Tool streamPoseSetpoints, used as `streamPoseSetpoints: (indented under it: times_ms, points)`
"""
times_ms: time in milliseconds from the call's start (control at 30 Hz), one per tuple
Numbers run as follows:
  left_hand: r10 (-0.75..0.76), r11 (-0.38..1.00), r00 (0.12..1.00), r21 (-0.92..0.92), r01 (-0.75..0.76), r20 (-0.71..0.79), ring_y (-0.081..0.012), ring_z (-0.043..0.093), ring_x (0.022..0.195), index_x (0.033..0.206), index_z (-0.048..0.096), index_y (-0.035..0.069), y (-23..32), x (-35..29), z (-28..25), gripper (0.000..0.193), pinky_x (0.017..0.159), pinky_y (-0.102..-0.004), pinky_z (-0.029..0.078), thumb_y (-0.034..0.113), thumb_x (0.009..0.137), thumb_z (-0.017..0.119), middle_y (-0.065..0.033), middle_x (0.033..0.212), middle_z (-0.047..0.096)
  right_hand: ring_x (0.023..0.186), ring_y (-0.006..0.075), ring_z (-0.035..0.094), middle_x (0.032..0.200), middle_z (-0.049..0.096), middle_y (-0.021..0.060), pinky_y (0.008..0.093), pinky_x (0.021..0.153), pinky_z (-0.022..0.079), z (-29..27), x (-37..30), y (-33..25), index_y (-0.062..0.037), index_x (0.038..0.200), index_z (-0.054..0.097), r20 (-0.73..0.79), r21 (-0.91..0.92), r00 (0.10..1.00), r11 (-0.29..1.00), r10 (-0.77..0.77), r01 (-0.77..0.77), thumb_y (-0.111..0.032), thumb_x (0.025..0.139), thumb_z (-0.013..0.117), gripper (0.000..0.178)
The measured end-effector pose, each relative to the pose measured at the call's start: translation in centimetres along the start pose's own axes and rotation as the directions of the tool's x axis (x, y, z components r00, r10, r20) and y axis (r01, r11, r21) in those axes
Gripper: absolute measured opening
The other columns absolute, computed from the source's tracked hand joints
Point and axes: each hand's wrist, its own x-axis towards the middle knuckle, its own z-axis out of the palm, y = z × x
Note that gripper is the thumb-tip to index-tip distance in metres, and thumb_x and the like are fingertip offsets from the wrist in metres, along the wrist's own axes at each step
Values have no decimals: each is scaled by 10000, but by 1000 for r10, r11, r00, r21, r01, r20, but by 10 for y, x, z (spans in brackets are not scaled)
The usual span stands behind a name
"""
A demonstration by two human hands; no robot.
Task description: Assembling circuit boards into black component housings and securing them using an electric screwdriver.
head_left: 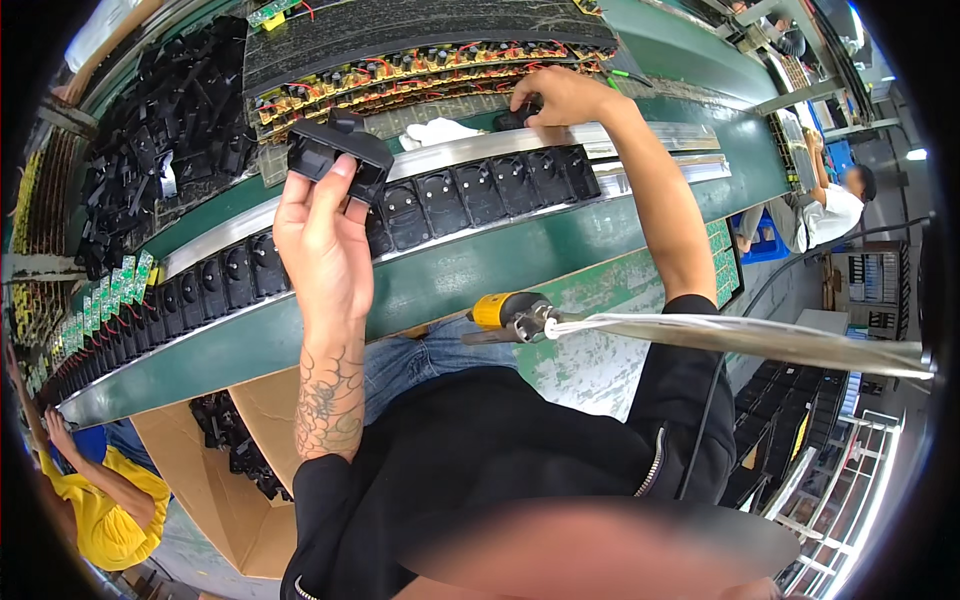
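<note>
My left hand is raised over the rail with its fingers closed around a black plastic housing, tilted, its hollow side partly showing. Farther right, my right hand reaches across the bench, thumb and fingers curled round a small black part whose shape is mostly hidden. Between the hands lies a crumpled white cloth or glove. Below them, a long row of black housings sits side by side in a metal rail along the green bench.
Loose black parts are heaped at the far left. Wired circuit boards line the back. A yellow power screwdriver hangs before my body. An open cardboard box stands lower left. Co-workers sit left, in a yellow shirt, and right.
</note>
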Motion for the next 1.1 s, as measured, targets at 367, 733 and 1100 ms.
streamPoseSetpoints:
  times_ms: [367,733,1100]
  points:
    - [-5,1000,1000,-19,5,-20,-107,634,913,1136,610,21,8,-4,-3,212,842,-225,485,1,925,616,-72,1029,684,703,118,612,1123,633,82,201,678,506,14,-87,-14,-49,1321,600,-523,763,704,633,481,134,53,789,697,550]
    - [-76,997,992,-14,78,100,-151,637,965,1202,586,-22,-4,-10,2,265,904,-269,498,-14,937,584,-103,1073,670,985,216,626,1175,638,101,277,853,503,64,-148,-30,-49,1132,671,-716,486,497,861,490,-148,141,669,549,516]
    - [11,993,997,120,-20,74,-163,636,973,1245,569,-51,-3,-3,9,317,921,-279,495,-16,931,598,-117,1099,664,1022,247,632,1144,681,80,321,916,490,55,-171,-39,-51,1034,714,-631,209,720,957,289,-201,135,630,565,469]
